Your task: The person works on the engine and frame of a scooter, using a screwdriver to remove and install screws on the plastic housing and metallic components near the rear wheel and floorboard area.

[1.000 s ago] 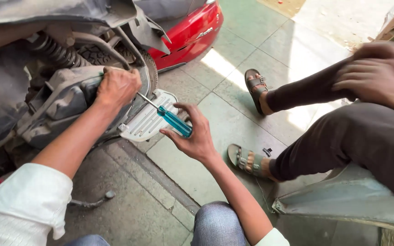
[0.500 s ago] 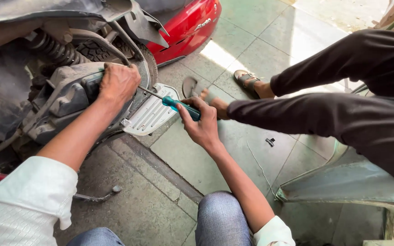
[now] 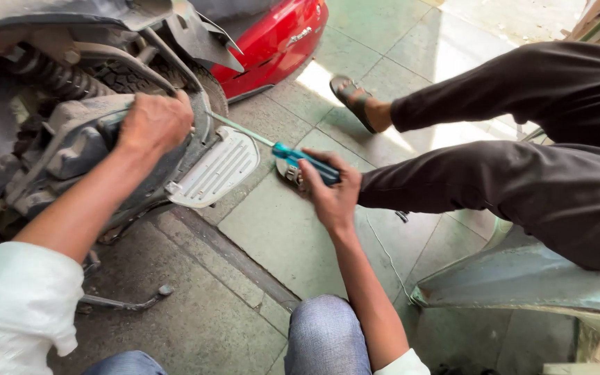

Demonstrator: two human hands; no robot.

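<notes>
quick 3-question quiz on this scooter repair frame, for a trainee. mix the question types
1. True or false: the right hand holds a screwdriver with a blue-green handle.
2. What does the left hand rest on? A) the red body panel B) the grey engine casing C) the floor tiles
3. Fill in: another person's foot, near the red body panel, wears a ____.

Key: 1 true. 2 B. 3 sandal.
</notes>
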